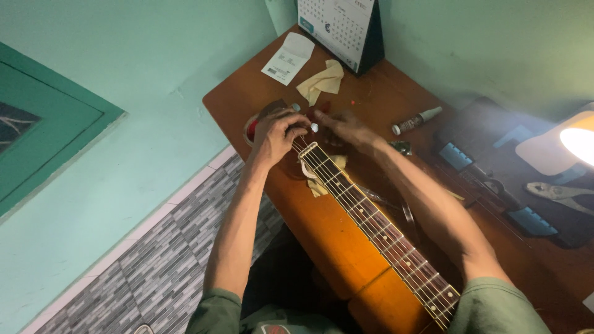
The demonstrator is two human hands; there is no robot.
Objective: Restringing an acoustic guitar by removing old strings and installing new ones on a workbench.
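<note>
An acoustic guitar (337,241) with an orange-brown body lies across a wooden table (232,93), its strings and fretboard (383,238) running toward me. My left hand (276,131) rests over the guitar's far end, fingers curled and pinching a small white peg (314,127). My right hand (343,127) reaches in from the right beside that peg, fingers bent over the strings. What lies under both palms is hidden.
A desk calendar (346,28) stands at the table's back. A folded paper (288,59) and a cream cloth (322,80) lie before it. A small bottle (417,120), pliers (560,193) and a bright lamp (578,139) sit right. Tiled floor (154,253) lies left.
</note>
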